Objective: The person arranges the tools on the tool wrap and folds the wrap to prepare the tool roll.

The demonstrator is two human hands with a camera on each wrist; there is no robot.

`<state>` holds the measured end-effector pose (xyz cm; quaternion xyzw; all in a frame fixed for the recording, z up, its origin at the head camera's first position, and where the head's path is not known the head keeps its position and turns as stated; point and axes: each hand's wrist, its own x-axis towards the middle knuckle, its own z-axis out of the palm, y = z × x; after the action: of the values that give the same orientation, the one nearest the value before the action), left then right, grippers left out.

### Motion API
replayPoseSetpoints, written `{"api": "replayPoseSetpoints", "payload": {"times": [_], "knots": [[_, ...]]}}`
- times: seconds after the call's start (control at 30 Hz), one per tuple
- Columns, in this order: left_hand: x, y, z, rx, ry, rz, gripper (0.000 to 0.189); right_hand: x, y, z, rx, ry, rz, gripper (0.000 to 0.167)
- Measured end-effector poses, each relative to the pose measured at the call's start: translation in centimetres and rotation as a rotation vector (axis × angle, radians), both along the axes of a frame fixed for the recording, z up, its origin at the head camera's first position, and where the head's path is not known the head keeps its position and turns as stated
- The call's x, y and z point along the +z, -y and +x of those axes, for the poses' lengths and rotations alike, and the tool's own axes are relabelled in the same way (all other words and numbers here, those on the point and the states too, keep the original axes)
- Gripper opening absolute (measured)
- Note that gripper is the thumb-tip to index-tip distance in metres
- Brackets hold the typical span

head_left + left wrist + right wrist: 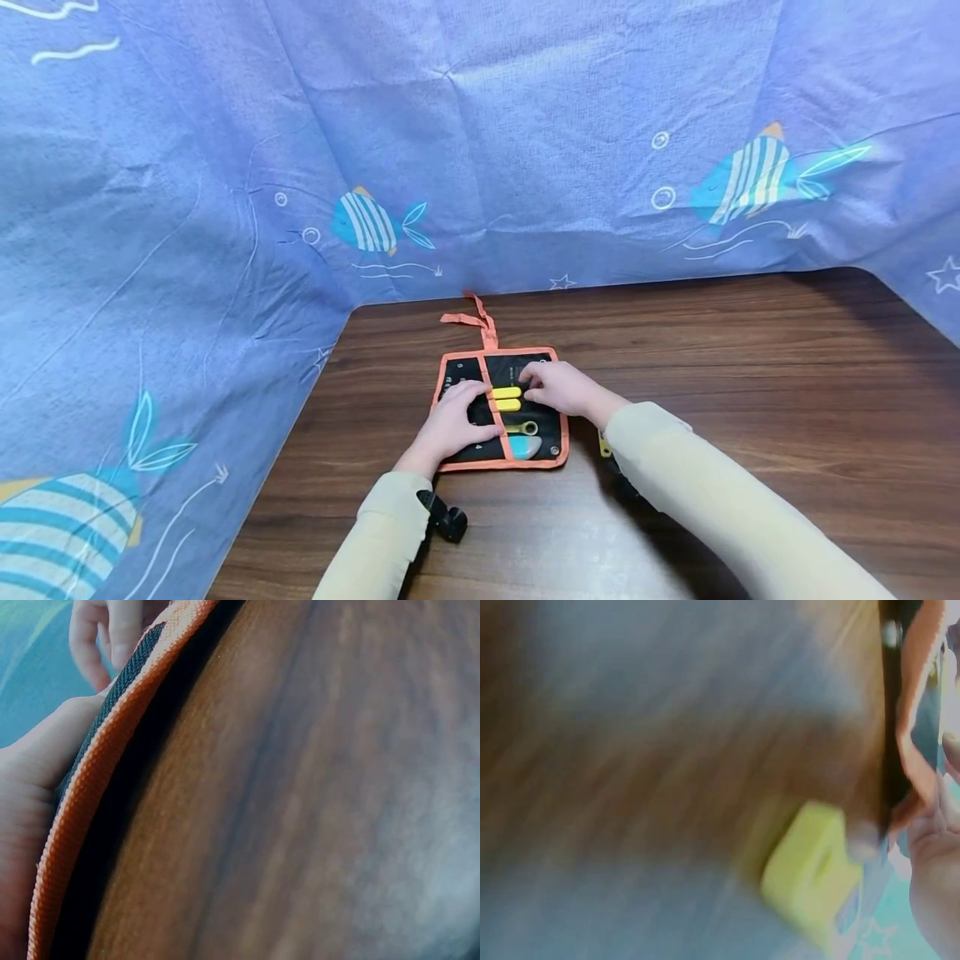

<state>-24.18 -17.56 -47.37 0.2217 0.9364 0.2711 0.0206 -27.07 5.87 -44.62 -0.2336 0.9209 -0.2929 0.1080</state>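
A black tool roll (551,429) with orange edging lies unrolled on the table. Two yellow handles (507,405) stick out of its pocket past the orange middle band. Below them are a ring-ended wrench (529,428) and a teal-and-grey rounded tool end (525,448). My left hand (450,421) rests on the roll's left half, thumb and fingers spread apart beside the band. At the upper right part of the roll my right hand (562,388) hovers or touches, fingers loosely bent near the yellow handle tips. Nothing shows between its thumb and forefinger.
Orange tie straps (480,321) trail from the roll's far edge. A yellow object (810,870), blurred in the right wrist view, lies right of the roll, partly behind my right sleeve in the head view. Blue fish-print cloth (525,167) hangs behind the wooden table (712,350).
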Motion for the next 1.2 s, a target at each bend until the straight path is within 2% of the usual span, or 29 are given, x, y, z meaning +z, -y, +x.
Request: {"api": "replayPoseSetpoints", "payload": {"times": [0.17,0.37,0.53,0.93,1.2], "knots": [[-0.2,0.0,0.0,-0.002,-0.016,-0.012,0.070,0.6,-1.9,0.9,-0.013,-0.008,-0.022,0.027],[-0.4,-0.1,0.0,0.003,-0.023,-0.009,0.070,0.9,-4.6,2.0,-0.028,-0.073,-0.046,0.027],[-0.3,0.0,0.0,0.000,-0.013,0.001,0.070,0.9,-6.6,3.0,-0.039,-0.154,-0.022,0.028],[-0.3,-0.1,0.1,-0.002,-0.019,0.008,0.071,-0.5,-9.3,5.1,-0.038,-0.242,-0.040,0.031],[-0.4,-0.1,0.1,0.008,-0.030,0.001,0.071,-1.5,-9.5,5.9,-0.034,-0.214,-0.059,0.036]]}}
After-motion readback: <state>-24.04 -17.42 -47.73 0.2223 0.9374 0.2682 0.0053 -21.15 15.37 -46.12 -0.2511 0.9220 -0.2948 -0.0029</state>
